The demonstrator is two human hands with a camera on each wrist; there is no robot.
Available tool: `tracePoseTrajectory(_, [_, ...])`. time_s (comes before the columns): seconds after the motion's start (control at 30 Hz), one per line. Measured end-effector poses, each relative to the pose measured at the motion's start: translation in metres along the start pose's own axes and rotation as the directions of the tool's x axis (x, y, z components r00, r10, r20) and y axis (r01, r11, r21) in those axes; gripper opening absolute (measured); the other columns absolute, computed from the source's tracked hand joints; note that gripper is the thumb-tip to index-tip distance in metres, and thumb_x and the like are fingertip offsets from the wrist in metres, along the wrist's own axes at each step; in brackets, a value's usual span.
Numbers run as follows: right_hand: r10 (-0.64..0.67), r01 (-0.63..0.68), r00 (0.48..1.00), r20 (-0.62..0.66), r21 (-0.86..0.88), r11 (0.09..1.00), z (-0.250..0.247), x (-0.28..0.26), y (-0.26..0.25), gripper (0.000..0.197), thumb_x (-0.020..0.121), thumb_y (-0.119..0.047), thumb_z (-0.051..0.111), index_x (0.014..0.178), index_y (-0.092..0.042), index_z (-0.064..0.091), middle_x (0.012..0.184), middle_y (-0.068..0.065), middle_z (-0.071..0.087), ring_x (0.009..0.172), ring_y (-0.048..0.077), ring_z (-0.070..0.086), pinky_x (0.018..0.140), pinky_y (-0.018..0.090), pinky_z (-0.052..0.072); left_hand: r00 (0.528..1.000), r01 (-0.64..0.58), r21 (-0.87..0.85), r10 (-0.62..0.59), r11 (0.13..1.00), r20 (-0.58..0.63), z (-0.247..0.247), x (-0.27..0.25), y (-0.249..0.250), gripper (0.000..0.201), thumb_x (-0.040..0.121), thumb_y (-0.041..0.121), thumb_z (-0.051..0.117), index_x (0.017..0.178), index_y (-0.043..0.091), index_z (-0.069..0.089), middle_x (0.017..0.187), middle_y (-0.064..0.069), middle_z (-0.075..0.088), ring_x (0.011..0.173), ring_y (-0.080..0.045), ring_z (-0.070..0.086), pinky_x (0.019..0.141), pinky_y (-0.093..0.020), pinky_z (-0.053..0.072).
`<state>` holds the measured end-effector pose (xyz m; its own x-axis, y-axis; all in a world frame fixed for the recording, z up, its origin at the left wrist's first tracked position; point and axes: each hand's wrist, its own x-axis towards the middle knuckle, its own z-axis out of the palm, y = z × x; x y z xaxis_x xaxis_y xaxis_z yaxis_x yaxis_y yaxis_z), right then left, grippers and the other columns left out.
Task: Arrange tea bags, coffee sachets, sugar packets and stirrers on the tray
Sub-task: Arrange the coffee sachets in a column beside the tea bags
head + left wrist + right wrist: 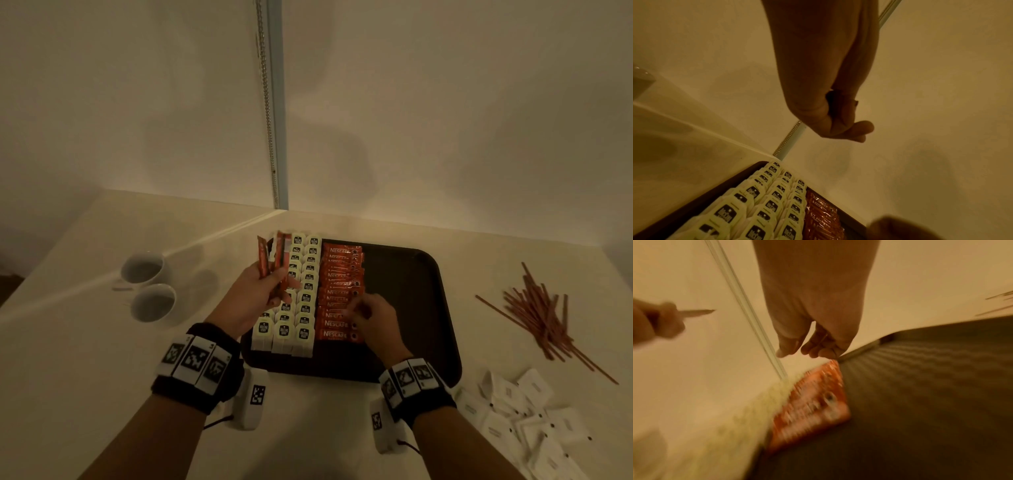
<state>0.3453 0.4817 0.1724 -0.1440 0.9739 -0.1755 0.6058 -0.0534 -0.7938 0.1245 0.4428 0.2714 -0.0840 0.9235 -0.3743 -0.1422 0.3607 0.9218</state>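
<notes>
A dark tray (404,291) holds three rows of white tea bags (301,291) on its left side. Beside them lies one row of red coffee sachets (339,274). My left hand (274,279) grips a few red sachets (270,257), raised over the tea bags. In the left wrist view its fingers (838,123) are curled tight above the tea bags (764,203). My right hand (358,308) hovers at the near end of the sachet row. The blurred right wrist view shows its fingers (789,347) loose and holding nothing above the sachets (813,405).
Two white cups (144,269) stand left of the tray. Brown stirrers (541,315) lie in a loose heap on the table to the right. White sugar packets (527,421) are scattered at the front right. A wall corner rises behind the tray.
</notes>
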Motion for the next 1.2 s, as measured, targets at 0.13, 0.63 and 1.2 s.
tracePoseTrajectory(0.13, [-0.099, 0.088, 0.995, 0.014, 0.336, 0.938, -0.018, 0.011, -0.061, 0.022, 0.091, -0.035, 0.055, 0.107, -0.020, 0.058, 0.103, -0.004, 0.062, 0.086, 0.008, 0.062, 0.076, 0.024, 0.050, 0.999, -0.045, 0.165, 0.046, 0.985, -0.005, 0.008, -0.001, 0.005, 0.005, 0.091, 0.013, 0.060, 0.095, 0.010, 0.062, 0.076, -0.005, 0.071, 0.049, -0.009, 0.054, 0.050, -0.017, 0.044])
tracePoseTrajectory(0.63, [-0.403, 0.226, 0.886, 0.229, 0.546, 0.807, -0.030, -0.002, -0.091, 0.015, 0.083, 0.004, 0.060, 0.085, -0.010, 0.063, 0.095, 0.000, 0.065, 0.093, 0.016, 0.063, 0.086, 0.033, 0.052, 1.000, 0.016, -0.034, -0.015, 0.999, 0.016, 0.003, -0.001, 0.006, 0.019, 0.095, 0.024, 0.053, 0.104, 0.016, 0.067, 0.101, -0.006, 0.071, 0.070, -0.015, 0.068, 0.068, -0.020, 0.055])
tracePoseTrajectory(1.2, [-0.251, 0.119, 0.894, 0.371, 0.344, 0.931, -0.040, -0.007, -0.111, 0.019, 0.083, -0.011, 0.068, 0.100, -0.013, 0.061, 0.088, -0.001, 0.071, 0.082, 0.010, 0.069, 0.074, 0.019, 0.053, 0.980, -0.184, -0.081, 0.177, 0.980, -0.089, 0.015, 0.005, 0.006, 0.017, 0.094, 0.018, 0.055, 0.101, 0.014, 0.070, 0.091, -0.004, 0.074, 0.086, -0.012, 0.070, 0.070, -0.019, 0.055])
